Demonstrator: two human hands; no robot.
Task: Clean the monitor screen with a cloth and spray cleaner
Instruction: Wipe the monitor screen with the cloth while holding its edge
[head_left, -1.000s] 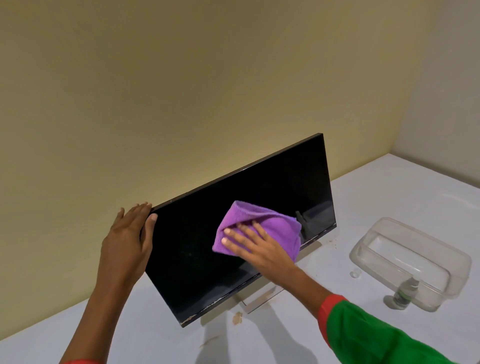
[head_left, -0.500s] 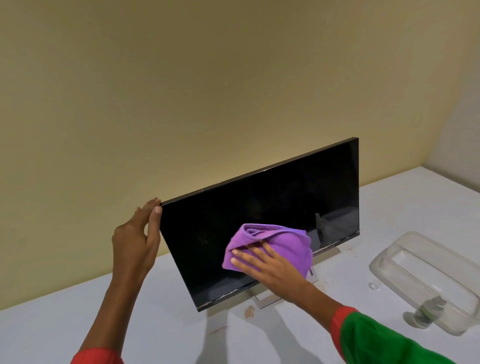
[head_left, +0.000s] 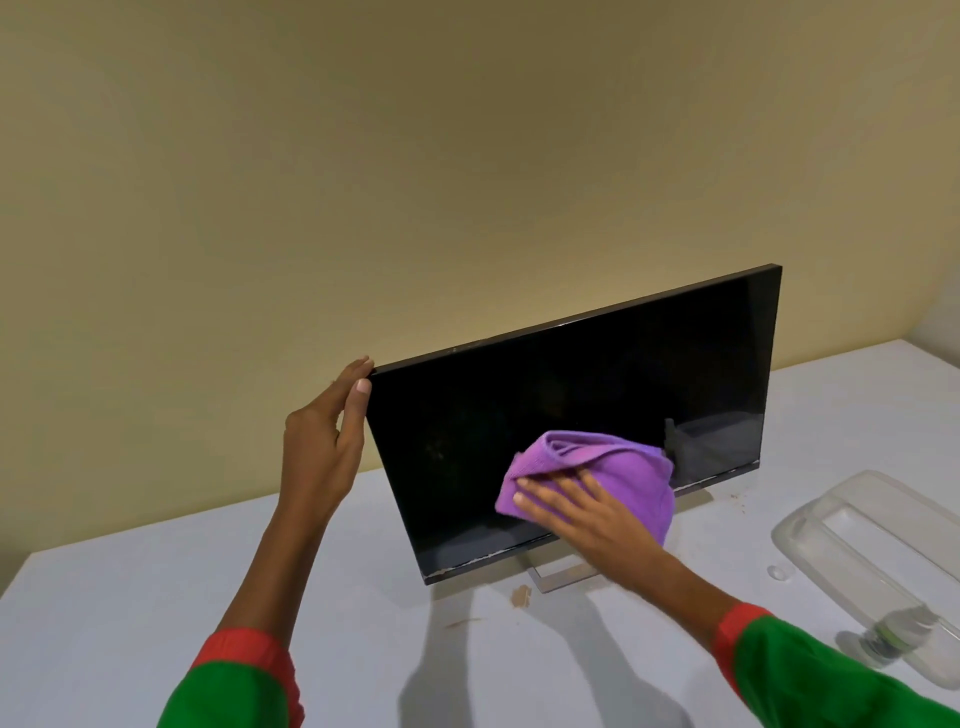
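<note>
The black monitor (head_left: 571, 395) stands on a white table, its screen dark. My left hand (head_left: 324, 441) pinches the monitor's top left corner, thumb on the front edge and fingers behind it. A bunched purple cloth (head_left: 618, 467) lies against the lower middle of the screen. My right hand (head_left: 587, 514) presses it flat there with straight fingers. The small spray bottle (head_left: 901, 626) stands at the far right, blurred, beside a clear container.
A clear plastic container (head_left: 883, 525) sits on the white table (head_left: 156, 597) to the right of the monitor. The monitor's metal stand (head_left: 561, 577) shows under its lower edge, with a brown scrap (head_left: 521, 596) beside it. A yellow wall rises close behind.
My right hand has slid the cloth down the screen toward its lower edge. My left hand's grip has shifted to a pinch on the corner. The view has moved left.
</note>
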